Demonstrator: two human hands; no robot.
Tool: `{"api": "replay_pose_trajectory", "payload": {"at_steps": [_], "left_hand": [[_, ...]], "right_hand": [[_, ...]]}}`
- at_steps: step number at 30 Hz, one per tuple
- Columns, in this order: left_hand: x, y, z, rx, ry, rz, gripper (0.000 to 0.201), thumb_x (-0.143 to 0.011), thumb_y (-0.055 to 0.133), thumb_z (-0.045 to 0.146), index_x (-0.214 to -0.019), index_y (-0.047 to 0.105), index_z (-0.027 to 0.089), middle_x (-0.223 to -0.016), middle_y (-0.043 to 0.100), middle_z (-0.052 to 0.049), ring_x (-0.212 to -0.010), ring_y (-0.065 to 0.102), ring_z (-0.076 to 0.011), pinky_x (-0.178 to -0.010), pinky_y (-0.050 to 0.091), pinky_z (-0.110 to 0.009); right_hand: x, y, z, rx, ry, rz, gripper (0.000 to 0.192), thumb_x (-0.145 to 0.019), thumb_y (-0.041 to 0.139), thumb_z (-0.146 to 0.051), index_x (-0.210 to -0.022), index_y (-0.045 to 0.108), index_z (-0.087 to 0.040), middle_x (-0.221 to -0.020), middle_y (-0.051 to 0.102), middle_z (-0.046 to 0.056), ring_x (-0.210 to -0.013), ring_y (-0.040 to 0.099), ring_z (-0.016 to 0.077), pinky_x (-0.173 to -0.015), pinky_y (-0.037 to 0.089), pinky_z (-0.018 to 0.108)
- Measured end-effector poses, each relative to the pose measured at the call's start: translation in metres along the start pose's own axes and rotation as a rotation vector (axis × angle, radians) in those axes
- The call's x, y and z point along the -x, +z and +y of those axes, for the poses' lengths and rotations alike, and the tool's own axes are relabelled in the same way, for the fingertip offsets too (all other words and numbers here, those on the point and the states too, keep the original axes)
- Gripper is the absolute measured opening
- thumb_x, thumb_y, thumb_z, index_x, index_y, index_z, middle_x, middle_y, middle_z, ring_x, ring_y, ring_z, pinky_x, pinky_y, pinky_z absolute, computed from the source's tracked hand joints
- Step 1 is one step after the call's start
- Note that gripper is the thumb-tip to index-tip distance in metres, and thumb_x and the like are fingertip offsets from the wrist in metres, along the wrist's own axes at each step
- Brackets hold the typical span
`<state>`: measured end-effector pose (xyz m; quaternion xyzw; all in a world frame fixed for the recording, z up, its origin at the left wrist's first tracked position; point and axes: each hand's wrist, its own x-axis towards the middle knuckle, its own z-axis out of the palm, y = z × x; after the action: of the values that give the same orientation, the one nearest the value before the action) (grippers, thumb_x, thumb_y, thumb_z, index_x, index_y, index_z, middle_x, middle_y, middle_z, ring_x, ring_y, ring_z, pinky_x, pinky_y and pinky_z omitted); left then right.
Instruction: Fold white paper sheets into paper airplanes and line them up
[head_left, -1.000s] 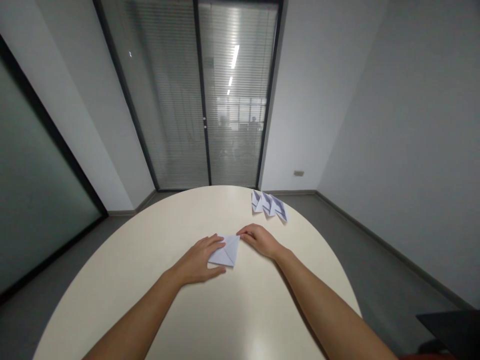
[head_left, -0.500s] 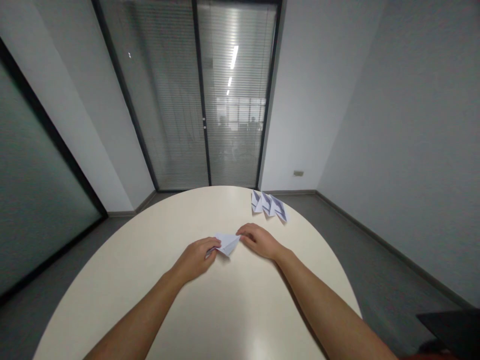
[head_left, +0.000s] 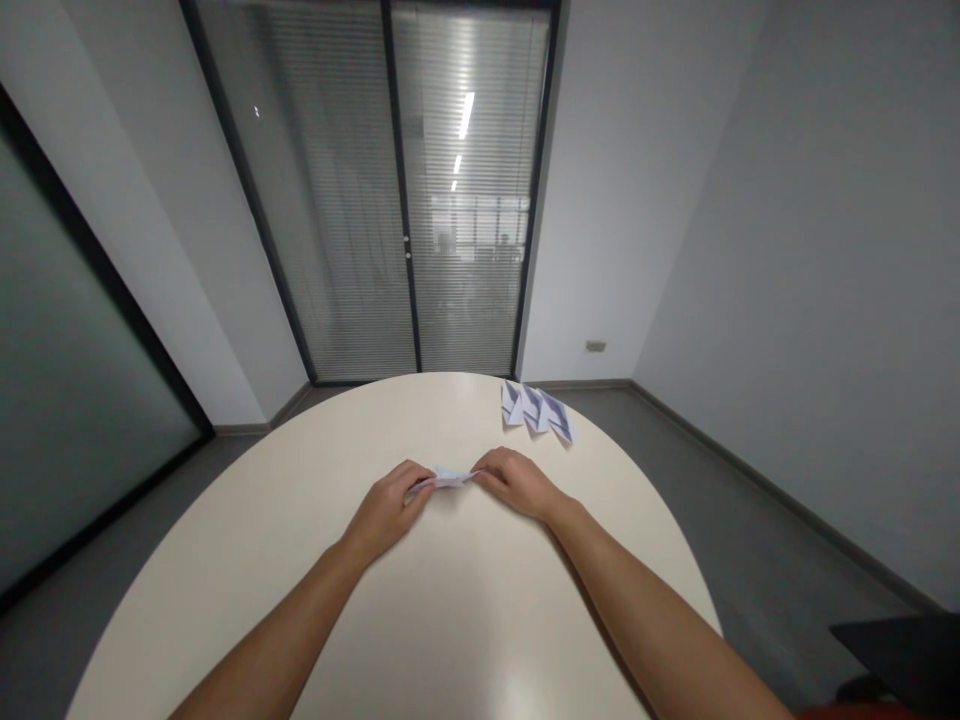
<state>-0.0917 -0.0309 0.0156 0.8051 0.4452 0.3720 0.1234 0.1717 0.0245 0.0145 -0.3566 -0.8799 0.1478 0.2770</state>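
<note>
A white folded paper (head_left: 448,479) lies between my hands on the round cream table (head_left: 465,620). It looks thin and nearly edge-on, folded over on itself. My left hand (head_left: 388,507) pinches its left end with curled fingers. On the right, my right hand (head_left: 517,482) rests with its fingertips pressing the paper's right tip to the table.
Three folded white paper pieces (head_left: 537,410) lie in a row near the table's far right edge. Glass doors with blinds (head_left: 397,200) stand beyond the table. A dark object (head_left: 900,655) sits at the lower right corner. Grey floor surrounds the table.
My left hand has lifted the near flap of the flat paper and folded it away from me, so the paper now looks narrow. My right hand has stayed on the tip.
</note>
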Motion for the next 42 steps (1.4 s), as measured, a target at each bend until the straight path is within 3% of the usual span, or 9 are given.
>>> {"api": "replay_pose_trajectory", "payload": {"at_steps": [10, 16, 22, 28, 35, 39, 42], "left_hand": [[-0.002, 0.002, 0.001, 0.014, -0.042, 0.207, 0.019, -0.096, 0.049, 0.031, -0.091, 0.064, 0.020, -0.091, 0.067, -0.005, -0.086, 0.062, -0.0184, -0.078, 0.049, -0.029], [-0.006, 0.007, -0.001, 0.158, -0.199, 0.291, 0.020, -0.090, 0.058, 0.037, -0.094, 0.067, 0.020, -0.091, 0.071, -0.004, -0.083, 0.065, -0.0190, -0.071, 0.053, -0.028], [-0.007, 0.012, -0.012, 0.284, -0.302, 0.285, 0.025, -0.083, 0.062, 0.041, -0.094, 0.067, 0.019, -0.088, 0.074, -0.004, -0.076, 0.068, -0.0188, -0.068, 0.054, -0.028], [-0.002, 0.023, -0.029, 0.286, -0.320, 0.184, 0.020, -0.084, 0.058, 0.033, -0.091, 0.070, 0.018, -0.086, 0.075, -0.004, -0.078, 0.070, -0.0192, -0.073, 0.055, -0.031], [0.003, 0.025, -0.037, 0.190, -0.219, 0.073, 0.025, -0.085, 0.049, 0.022, -0.093, 0.073, 0.021, -0.103, 0.077, -0.005, -0.098, 0.071, -0.0216, -0.093, 0.054, -0.038], [0.003, 0.026, -0.039, 0.186, -0.190, 0.075, 0.025, -0.085, 0.049, 0.021, -0.091, 0.073, 0.021, -0.105, 0.076, -0.006, -0.099, 0.071, -0.0218, -0.093, 0.054, -0.039], [0.003, 0.026, -0.038, 0.192, -0.170, 0.072, 0.024, -0.085, 0.049, 0.020, -0.091, 0.072, 0.020, -0.105, 0.076, -0.006, -0.097, 0.070, -0.0214, -0.090, 0.055, -0.037]], "right_hand": [[-0.001, -0.001, -0.008, -0.102, 0.120, 0.097, 0.025, -0.099, 0.050, -0.036, -0.106, 0.069, -0.020, -0.100, 0.071, 0.008, -0.090, 0.063, 0.0212, -0.082, 0.046, 0.032], [-0.006, 0.003, -0.006, -0.349, 0.163, 0.164, 0.029, -0.097, 0.053, -0.042, -0.108, 0.069, -0.021, -0.109, 0.072, 0.007, -0.103, 0.063, 0.0235, -0.086, 0.050, 0.033], [-0.006, 0.012, 0.008, -0.549, 0.211, 0.138, 0.035, -0.092, 0.057, -0.047, -0.108, 0.073, -0.019, -0.108, 0.074, 0.008, -0.104, 0.065, 0.0252, -0.094, 0.050, 0.039], [-0.003, 0.019, 0.021, -0.603, 0.196, 0.076, 0.034, -0.091, 0.058, -0.041, -0.111, 0.074, -0.018, -0.111, 0.075, 0.009, -0.103, 0.067, 0.0246, -0.096, 0.048, 0.040], [0.001, 0.020, 0.028, -0.502, 0.218, 0.000, 0.034, -0.092, 0.052, -0.029, -0.116, 0.074, -0.021, -0.120, 0.072, 0.007, -0.110, 0.065, 0.0250, -0.103, 0.045, 0.043], [-0.001, 0.017, 0.022, -0.485, 0.273, 0.013, 0.034, -0.092, 0.052, -0.031, -0.116, 0.074, -0.021, -0.123, 0.071, 0.007, -0.116, 0.063, 0.0255, -0.106, 0.042, 0.042], [-0.001, 0.016, 0.017, -0.529, 0.280, 0.032, 0.036, -0.093, 0.056, -0.040, -0.113, 0.075, -0.019, -0.118, 0.073, 0.009, -0.108, 0.065, 0.0253, -0.100, 0.045, 0.040]]}}
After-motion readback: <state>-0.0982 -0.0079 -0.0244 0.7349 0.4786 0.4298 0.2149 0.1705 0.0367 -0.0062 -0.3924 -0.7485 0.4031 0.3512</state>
